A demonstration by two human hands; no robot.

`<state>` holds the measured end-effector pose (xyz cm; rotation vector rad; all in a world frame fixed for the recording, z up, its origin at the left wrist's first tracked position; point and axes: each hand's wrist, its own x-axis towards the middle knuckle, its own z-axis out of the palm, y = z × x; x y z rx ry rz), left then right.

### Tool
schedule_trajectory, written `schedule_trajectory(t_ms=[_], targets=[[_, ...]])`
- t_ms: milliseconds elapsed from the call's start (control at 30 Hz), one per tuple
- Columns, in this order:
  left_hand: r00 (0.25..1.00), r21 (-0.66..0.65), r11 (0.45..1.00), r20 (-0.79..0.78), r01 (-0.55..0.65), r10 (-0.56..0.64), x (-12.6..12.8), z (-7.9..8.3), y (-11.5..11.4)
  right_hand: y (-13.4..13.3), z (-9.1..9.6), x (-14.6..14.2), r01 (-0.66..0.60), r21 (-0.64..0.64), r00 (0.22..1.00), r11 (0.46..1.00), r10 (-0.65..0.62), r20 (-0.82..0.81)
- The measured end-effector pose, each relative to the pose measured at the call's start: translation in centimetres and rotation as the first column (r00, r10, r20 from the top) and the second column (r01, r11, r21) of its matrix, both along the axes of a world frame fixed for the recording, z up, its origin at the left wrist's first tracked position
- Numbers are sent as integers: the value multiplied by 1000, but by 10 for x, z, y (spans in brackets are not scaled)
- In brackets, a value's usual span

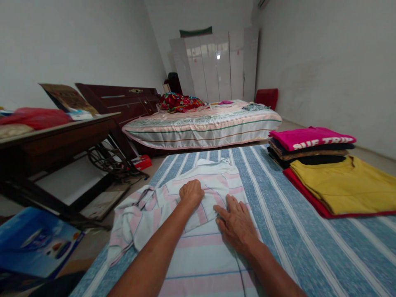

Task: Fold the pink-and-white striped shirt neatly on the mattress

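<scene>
A white shirt with pink and blue stripes (198,251) lies spread on the blue-and-white striped bed sheet (278,214) in front of me. My left hand (191,192) is curled closed on a fold of the shirt near its middle. Just to its right, my right hand (235,222) lies flat on the shirt, fingers stretched out and pressing the cloth. The shirt's left sleeve is bunched up near the mattress edge.
A stack of folded clothes with a pink top (309,138) sits at the right, beside a yellow garment (346,185) laid over a red one. A second bed (201,123), a wooden sewing table (55,140), a blue box (34,243) and white wardrobes (216,66) stand around.
</scene>
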<state>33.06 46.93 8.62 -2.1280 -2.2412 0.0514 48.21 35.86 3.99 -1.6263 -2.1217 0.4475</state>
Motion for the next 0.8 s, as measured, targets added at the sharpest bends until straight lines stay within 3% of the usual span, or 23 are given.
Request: schedule_trajectory(t_ms=[133, 267, 333, 567, 667, 800], targets=[[985, 83, 982, -8, 171, -171, 21, 6, 2, 2, -2, 0, 8, 12, 1000, 1000, -8, 8], [884, 68, 884, 37, 462, -465, 49, 1, 9, 3, -3, 0, 6, 8, 1000, 1000, -6, 25], [840, 47, 843, 65, 536, -538, 61, -7, 15, 3, -2, 0, 9, 7, 999, 1000, -9, 31], [877, 20, 882, 95, 471, -471, 69, -37, 27, 4, -1, 0, 13, 5, 999, 1000, -13, 31], [868, 14, 874, 112, 486, -484, 64, -35, 28, 4, -2, 0, 12, -4, 999, 1000, -12, 34], [855, 65, 865, 132, 497, -501, 46, -18, 32, 3, -2, 0, 9, -10, 999, 1000, -9, 40]])
